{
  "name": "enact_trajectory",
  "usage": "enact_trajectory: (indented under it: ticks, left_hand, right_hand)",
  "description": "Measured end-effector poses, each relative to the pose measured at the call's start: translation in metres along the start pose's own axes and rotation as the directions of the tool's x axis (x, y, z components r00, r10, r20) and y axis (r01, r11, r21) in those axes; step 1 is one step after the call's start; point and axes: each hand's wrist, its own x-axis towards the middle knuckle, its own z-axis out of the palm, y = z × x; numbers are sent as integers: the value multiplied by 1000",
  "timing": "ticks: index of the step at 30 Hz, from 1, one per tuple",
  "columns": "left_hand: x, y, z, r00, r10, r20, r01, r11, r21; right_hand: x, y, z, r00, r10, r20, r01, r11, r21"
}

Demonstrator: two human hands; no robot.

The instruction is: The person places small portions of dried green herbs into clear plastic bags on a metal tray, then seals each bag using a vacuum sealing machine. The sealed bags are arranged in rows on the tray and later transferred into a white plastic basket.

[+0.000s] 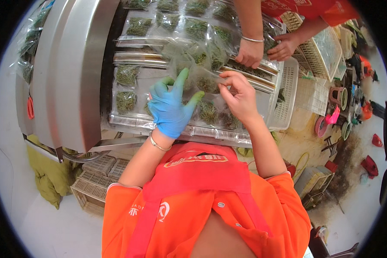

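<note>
My left hand (pixel 171 105), in a blue glove with green-stained fingertips, is over the near row of clear plastic bags. Its thumb and forefinger are spread apart, and I see nothing gripped between them. With bare fingers pinched together, my right hand (pixel 238 96) holds the edge of a clear bag (pixel 207 84) filled with small green berries like peppercorns. Similar filled bags (pixel 125 101) lie flat along the near side of the metal machine bed, below a sealing bar (pixel 141 60). Another bag (pixel 208 112) rests just below my hands.
A large steel lid (pixel 69 73) stands at the left. Across the bed, a co-worker's hands (pixel 250 52) reach among far bags (pixel 196 28). A white plastic basket (pixel 286 94) adjoins the right side; crates (pixel 90 185) stand on the floor lower left.
</note>
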Motion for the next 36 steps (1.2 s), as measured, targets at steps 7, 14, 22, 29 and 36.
enact_trajectory:
  ticks: [7,14,22,29,36]
  left_hand:
    - [16,68,24,991,24,135,77,721,-689]
    - [15,112,100,637,38,770,725,311,-615]
    - [14,120,180,869,232,437,-291,954,72]
    - [-12,126,149,629,647,431,-620,752,-225]
    - [-21,129,167,696,603,390,-525,798,-296]
  right_hand:
    - [-57,-11,-87,995,95,18,-92,876,473]
    - [-67,39,-160,931,361,51,-364,927,87]
    - [-47,138,-146,903,420,94,-326,810,-488]
    - [-40,155,-158,998,-56,35,61,594,-802]
    - [-23,144,-170,988,137,73,-32,641,-767]
